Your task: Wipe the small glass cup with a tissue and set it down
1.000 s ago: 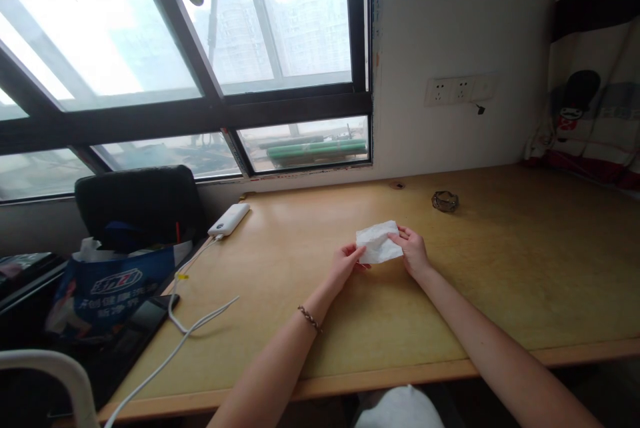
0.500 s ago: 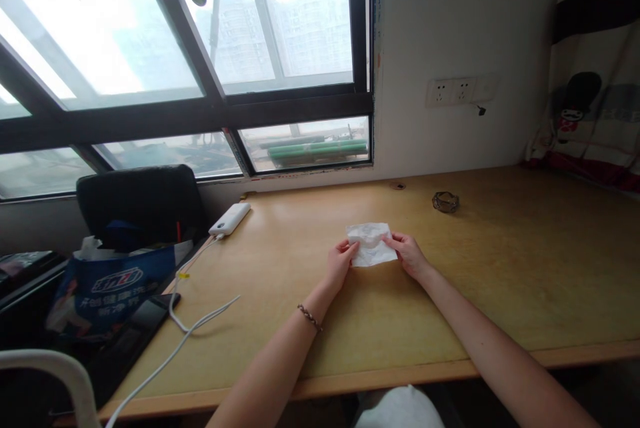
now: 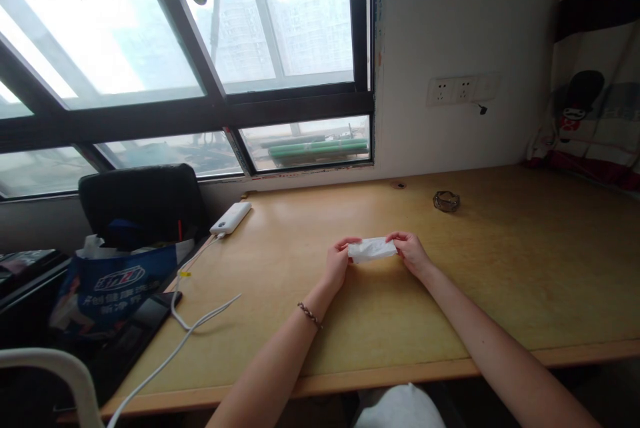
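A white tissue (image 3: 373,249), folded into a narrow strip, is stretched between my two hands over the wooden table (image 3: 280,348). My left hand (image 3: 341,260) pinches its left end, fingers on top along the upper edge. The right end is gripped by my right hand (image 3: 410,253), with the fingertips bent over the top edge. Some of the fingers behind the tissue are hidden. A braided bracelet (image 3: 310,315) circles my left wrist.
A white power bank (image 3: 231,218) with a white cable (image 3: 186,329) lies at the table's left edge. Toward the back right sits a dark ring-shaped object (image 3: 447,201). A black chair (image 3: 143,198) and a blue bag (image 3: 117,288) stand left, beside a dark flat device (image 3: 143,328).
The tissue was spread as a wider sheet and is now a narrow strip, its upper edge folded down. My fingers have shifted to its top edge; both hands stay in place.
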{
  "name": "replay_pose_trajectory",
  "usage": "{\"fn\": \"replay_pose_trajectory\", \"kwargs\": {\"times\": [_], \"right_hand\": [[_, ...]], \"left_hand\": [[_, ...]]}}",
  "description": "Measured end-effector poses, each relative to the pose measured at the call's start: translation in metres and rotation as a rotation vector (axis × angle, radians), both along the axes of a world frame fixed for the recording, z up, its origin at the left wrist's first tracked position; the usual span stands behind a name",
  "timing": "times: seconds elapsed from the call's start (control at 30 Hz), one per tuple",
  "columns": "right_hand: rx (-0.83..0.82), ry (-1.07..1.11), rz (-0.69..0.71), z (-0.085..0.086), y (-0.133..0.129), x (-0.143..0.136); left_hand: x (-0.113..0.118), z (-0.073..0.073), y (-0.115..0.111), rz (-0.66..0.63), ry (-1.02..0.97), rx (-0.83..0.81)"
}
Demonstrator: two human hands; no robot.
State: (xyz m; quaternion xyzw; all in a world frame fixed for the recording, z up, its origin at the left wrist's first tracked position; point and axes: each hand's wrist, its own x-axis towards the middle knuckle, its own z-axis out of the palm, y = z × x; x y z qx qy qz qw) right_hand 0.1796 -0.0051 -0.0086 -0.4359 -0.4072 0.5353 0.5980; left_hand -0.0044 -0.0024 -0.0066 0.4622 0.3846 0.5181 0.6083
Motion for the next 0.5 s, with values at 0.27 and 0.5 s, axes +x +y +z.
{"fn": "replay_pose_trajectory", "kwargs": {"times": [0.27,0.5], "right_hand": [[-0.127,0.048,0.025,0.0036,-0.0041,-0.0011],[-0.130,0.053,0.095,0.0026,-0.0039,-0.0001]], "left_hand": [[0.0019,0.0015,-0.0002,0.033,0.032,0.002],[0.0014,0.0002,0.0000,0.002,0.086,0.064]]}}
